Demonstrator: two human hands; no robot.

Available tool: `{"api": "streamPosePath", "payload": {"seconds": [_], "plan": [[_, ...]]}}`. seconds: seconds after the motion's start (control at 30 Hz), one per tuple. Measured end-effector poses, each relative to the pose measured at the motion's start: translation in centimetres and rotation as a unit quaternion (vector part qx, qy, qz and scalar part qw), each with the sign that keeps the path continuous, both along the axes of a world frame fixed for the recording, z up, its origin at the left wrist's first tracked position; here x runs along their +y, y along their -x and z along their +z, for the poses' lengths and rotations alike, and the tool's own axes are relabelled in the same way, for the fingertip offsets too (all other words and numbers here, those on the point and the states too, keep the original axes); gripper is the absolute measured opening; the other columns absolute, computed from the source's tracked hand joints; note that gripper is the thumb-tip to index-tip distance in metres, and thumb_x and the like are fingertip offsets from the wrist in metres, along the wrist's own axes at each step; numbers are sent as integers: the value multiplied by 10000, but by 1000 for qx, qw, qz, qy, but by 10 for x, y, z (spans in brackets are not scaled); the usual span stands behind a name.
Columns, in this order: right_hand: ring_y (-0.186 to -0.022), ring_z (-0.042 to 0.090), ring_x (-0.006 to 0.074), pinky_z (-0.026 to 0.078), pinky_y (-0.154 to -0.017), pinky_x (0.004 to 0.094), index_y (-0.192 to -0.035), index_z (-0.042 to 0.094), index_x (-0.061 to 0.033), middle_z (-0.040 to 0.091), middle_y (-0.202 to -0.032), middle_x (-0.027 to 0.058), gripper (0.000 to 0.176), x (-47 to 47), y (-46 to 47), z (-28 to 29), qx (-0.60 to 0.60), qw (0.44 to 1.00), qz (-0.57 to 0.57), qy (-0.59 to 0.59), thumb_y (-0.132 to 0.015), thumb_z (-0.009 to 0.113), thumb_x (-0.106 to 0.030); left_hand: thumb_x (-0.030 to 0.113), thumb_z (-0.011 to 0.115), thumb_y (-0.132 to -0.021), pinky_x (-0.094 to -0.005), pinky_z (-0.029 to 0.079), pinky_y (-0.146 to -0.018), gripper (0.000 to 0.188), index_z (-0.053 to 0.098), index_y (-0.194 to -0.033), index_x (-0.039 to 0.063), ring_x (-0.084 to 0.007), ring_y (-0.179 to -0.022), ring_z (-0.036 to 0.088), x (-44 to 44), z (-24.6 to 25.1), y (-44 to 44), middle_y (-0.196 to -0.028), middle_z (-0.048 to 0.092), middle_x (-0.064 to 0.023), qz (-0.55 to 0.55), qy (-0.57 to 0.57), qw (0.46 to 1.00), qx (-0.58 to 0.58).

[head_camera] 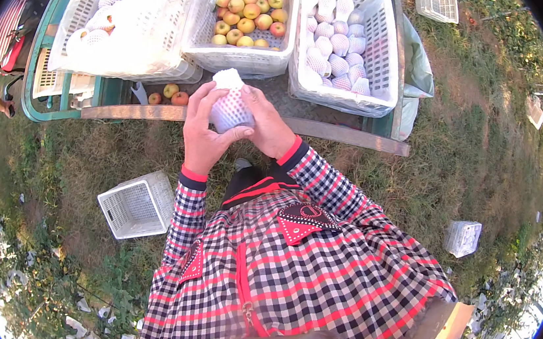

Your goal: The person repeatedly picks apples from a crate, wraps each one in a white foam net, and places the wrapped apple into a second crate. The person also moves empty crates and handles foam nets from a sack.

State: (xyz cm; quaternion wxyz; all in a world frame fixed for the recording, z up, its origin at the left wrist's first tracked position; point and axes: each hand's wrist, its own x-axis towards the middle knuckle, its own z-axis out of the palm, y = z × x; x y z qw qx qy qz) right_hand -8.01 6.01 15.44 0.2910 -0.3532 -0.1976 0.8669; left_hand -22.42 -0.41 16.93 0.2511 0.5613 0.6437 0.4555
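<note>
Between my two hands is a fruit in a white foam net sleeve (231,105), held above the front rail of a cart. My left hand (208,130) grips its left side and underside, the thumb across the bottom. My right hand (268,124) is closed around its right side. Beyond them, a white plastic crate (237,59) holds bare yellow-red apples (251,11). The crate to its right (340,101) contains foam-netted fruit (339,44). More netted fruit (99,20) lies in the glare-washed crate (135,68) at the left.
The cart's rail (344,135) crosses before me, with loose apples (170,90) on the bed behind it. An empty white crate (137,207) stands on the grass at lower left. Another person in a striped shirt (2,42) is at far left. A filled crate (463,238) sits on the ground at right.
</note>
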Motion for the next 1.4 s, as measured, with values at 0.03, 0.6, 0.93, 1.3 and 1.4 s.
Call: {"api": "streamPosePath", "payload": {"seconds": [0.03, 0.6, 0.93, 1.3, 1.4], "plan": [[-1108, 604, 177, 577, -844, 394, -1411, 371, -76, 560, -1244, 69, 513, 5, -3, -1, -28, 999, 7, 17, -1034, 547, -376, 241, 925, -614, -437, 466, -1039, 779, 577, -1288, 66, -345, -1275, 532, 2, 0, -3, -1404, 516, -179, -11, 14, 1000, -21], [-1040, 655, 149, 546, -897, 336, -1289, 539, -27, 655, -1151, 58, 397, 75, -96, -13, 35, 997, 42, 57, -963, 649, -225, 141, 863, -681, -439, 428, -1086, 917, 409, -1471, 44, -368, -1344, 484, 63, -17, -73, -1511, 441, -189, -124, 32, 991, 41], [-1149, 646, 385, 492, -1004, 417, -1265, 615, 79, 651, -1246, 276, 943, 278, -168, -196, -695, 577, 338, -263, -735, 643, -700, 133, 793, -799, -426, 451, -1045, 533, 615, -1295, 51, -330, -1270, 563, -23, -25, -79, -1287, 636, -145, -61, 110, 988, 85], [-1061, 682, 281, 540, -891, 414, -1214, 690, -65, 709, -1153, 151, 560, 284, -149, -339, -572, 457, 597, -328, -900, 610, -522, 128, 748, -842, -420, 515, -956, 356, 675, -1182, 53, -335, -1124, 640, -96, -41, -134, -1169, 686, -162, 68, 207, 976, 27], [-960, 698, 237, 588, -741, 432, -1325, 627, -112, 687, -1185, 77, 458, 282, -109, -307, -504, 579, 592, -246, -941, 631, -363, 179, 729, -860, -414, 513, -941, 366, 665, -1203, 69, -319, -1098, 640, -97, -43, -136, -1174, 682, -134, 73, 199, 977, 3]]}}
